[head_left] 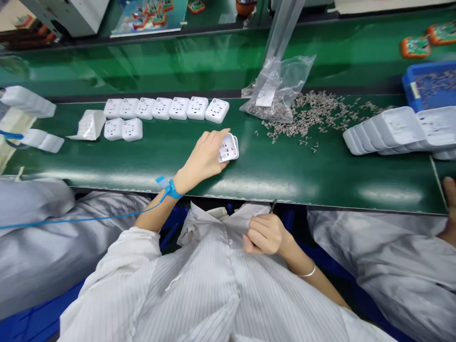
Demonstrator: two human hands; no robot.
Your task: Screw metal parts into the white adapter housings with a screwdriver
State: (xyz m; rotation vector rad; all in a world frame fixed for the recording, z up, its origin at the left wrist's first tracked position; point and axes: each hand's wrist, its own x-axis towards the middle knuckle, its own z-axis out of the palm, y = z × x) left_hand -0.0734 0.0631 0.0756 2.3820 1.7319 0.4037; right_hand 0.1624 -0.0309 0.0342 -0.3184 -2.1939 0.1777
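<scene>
Far left of the green bench (320,175): stacks of white housings (30,102), edge of frame. Next, a white folded piece (89,125) lying flat. Then finished white socket covers (167,108) in a row of seven along the back edge, two more (123,129) just in front at the row's left end.

Left hand (203,161), blue wrist strap (168,187) with cord running off to the left, reaches onto the bench centre. Grip is closed around a white socket housing (228,148), fingers over the top, thumb side toward the person; housing tilted, open face with metal contacts showing, bottom edge touching the bench.

Right hand (265,233) is off the bench, down near the lap against the striped coat. Grip closed around a thin dark tool (272,206), only its tip showing above the fingers.

Right of centre: clear plastic bag (281,85) with a loose scatter of small metal parts (320,111) beside it. Further right, nested white housings (395,128), blue bin (431,85) behind them. Another person's hand (449,190) at the far right edge.
</scene>
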